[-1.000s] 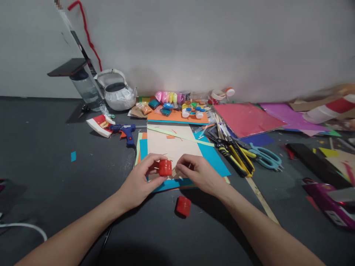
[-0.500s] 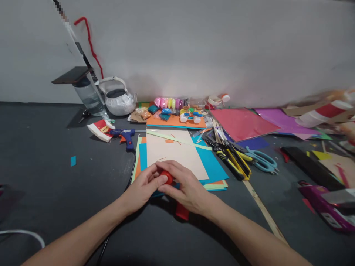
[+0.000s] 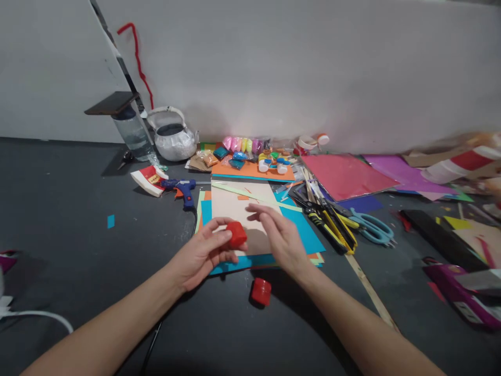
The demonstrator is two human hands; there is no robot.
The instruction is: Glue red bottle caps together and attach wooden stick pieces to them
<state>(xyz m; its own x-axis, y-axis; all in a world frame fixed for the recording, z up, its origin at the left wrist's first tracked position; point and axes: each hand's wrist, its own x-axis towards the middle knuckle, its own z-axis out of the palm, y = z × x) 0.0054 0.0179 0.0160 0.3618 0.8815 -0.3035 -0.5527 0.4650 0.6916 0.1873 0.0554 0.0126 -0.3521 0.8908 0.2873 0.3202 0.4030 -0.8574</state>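
Observation:
Between the thumb and fingers of my left hand (image 3: 209, 253) is a small red lump of modelling clay (image 3: 237, 235), roughly cube-shaped with soft corners. To its right, apart from the lump, my right hand (image 3: 285, 240) is open and holds nothing, its fingers stretched out above the paper. Below both hands a small red jar (image 3: 261, 292) stands on the dark table. Under my hands lies a stack of coloured paper, with a pale cream sheet (image 3: 227, 203) over blue sheets (image 3: 303, 232).
A blue glue gun (image 3: 183, 189) lies left of the paper, its cord running toward me. Cutters (image 3: 338, 224) and blue-handled scissors (image 3: 371, 225) lie to the right. Behind are a silver kettle-shaped pot (image 3: 174, 142), clay packets (image 3: 242, 145) and a red sheet (image 3: 348, 176).
My hands have come apart: the right hand has moved off the red lump and opened, while the left keeps hold of it. The red jar, partly covered before, now shows fully.

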